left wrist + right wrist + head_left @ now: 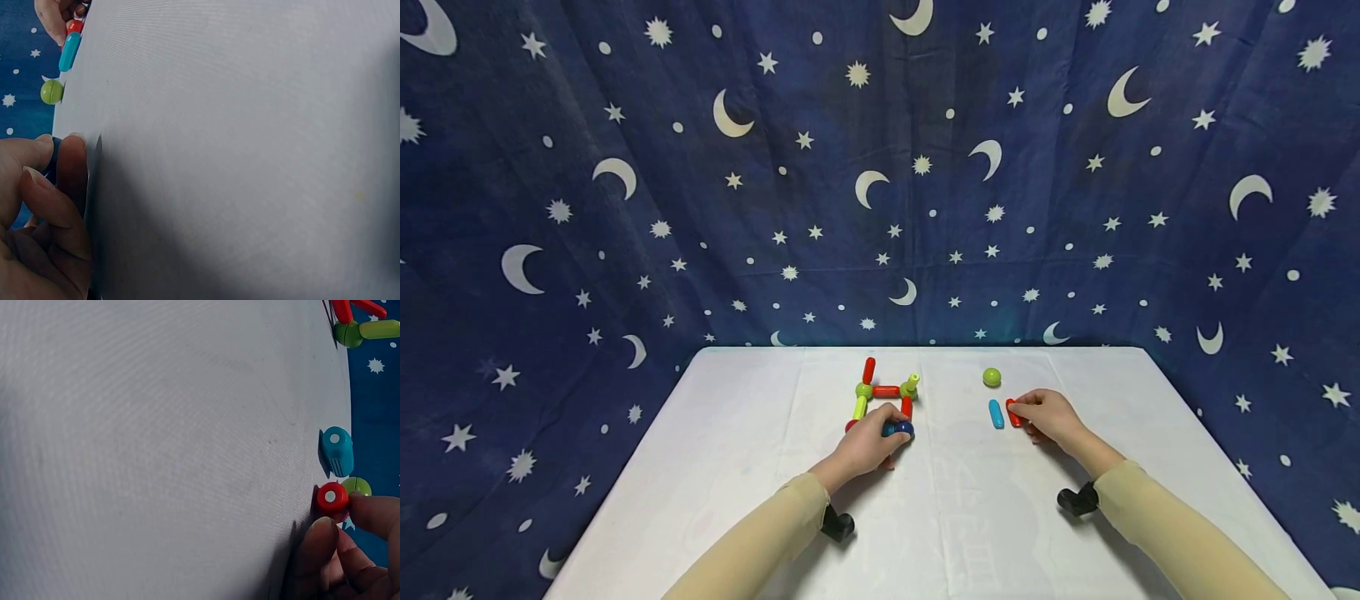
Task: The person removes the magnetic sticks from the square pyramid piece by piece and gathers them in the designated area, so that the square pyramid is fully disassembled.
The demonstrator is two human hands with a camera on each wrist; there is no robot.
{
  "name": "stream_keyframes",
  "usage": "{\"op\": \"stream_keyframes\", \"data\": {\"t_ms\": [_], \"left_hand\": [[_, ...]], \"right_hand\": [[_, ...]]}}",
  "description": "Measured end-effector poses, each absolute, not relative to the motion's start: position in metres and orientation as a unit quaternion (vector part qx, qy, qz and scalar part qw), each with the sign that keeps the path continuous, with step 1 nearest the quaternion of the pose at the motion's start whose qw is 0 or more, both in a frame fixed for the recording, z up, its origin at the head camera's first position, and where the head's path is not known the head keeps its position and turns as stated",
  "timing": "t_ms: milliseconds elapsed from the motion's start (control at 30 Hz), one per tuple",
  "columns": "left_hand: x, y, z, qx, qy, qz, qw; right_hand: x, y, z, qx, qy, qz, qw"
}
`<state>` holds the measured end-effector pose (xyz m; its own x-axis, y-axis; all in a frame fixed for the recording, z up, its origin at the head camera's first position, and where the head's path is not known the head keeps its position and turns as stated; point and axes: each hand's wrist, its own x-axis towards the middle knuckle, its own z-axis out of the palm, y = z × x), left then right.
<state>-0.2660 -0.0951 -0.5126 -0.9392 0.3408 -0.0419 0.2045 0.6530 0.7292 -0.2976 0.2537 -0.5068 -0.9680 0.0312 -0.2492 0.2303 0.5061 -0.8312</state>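
My left hand [867, 443] pinches a dark blue ball [905, 430] at the near right corner of a frame of magnetic sticks and balls. A red stick [907, 407] runs back from that corner to a green ball [907, 390] bearing an upright yellow-green stick. My fingers partly hide the near side of the frame. On the right, my right hand [1051, 417] holds a red stick [332, 497] between thumb and index finger, low at the tabletop. A light blue stick [996, 414] lies just left of it, apart from the fingers.
A loose green ball [992, 377] sits behind the two sticks. The white-covered table [970, 517] ends at a dark blue curtain [925, 208] with moons and stars. Another red stick [868, 370] points backward from the frame's far left ball [864, 390].
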Motion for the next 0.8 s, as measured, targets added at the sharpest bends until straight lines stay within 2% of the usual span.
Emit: {"op": "stream_keyframes", "data": {"t_ms": [233, 400, 600, 800], "left_hand": [[-0.265, -0.097, -0.51, 0.15, 0.908, 0.38, 0.095], [-0.262, -0.102, -0.509, 0.16, 0.896, 0.398, 0.117], [-0.259, -0.105, -0.509, 0.181, 0.889, 0.395, 0.143], [-0.256, -0.105, -0.507, 0.199, 0.889, 0.388, 0.141]], "right_hand": [[-0.299, 0.251, -0.505, 0.079, 0.883, -0.458, 0.06], [-0.301, 0.238, -0.495, 0.048, 0.875, -0.482, 0.024], [-0.297, 0.201, -0.489, -0.05, 0.87, -0.491, 0.024], [-0.287, 0.165, -0.492, -0.118, 0.869, -0.479, 0.046]]}}
